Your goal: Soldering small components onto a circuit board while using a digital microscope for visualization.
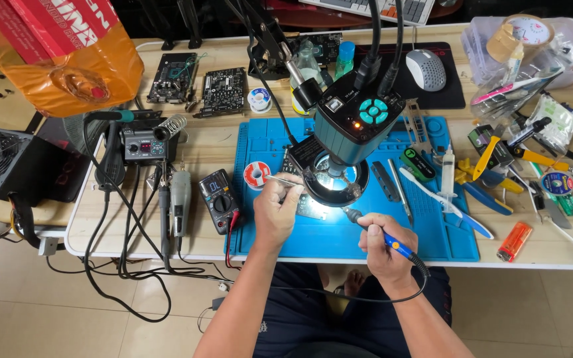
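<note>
Hands, two, bare, both closed in a grip. Right hand: clenched around the blue and yellow handle of a soldering iron, tip directed toward the lit circuit board. Left hand: fingers pinched on a thin strand of solder wire, drawn from a red and white solder spool just beside it.

Circuit board: laid on a blue work mat at the middle of the tabletop, partly hidden beneath a dark microscope camera with a glowing ring light.

Left of the mat: a black multimeter with red lead, a soldering station, two bare circuit cards.

Packages and labels: an orange translucent bag holding a red printed box, far left corner; a roll of tan tape on a clear plastic container, far right corner; small round labelled spools near the right edge; an orange lighter at the mat's lower right.
</note>
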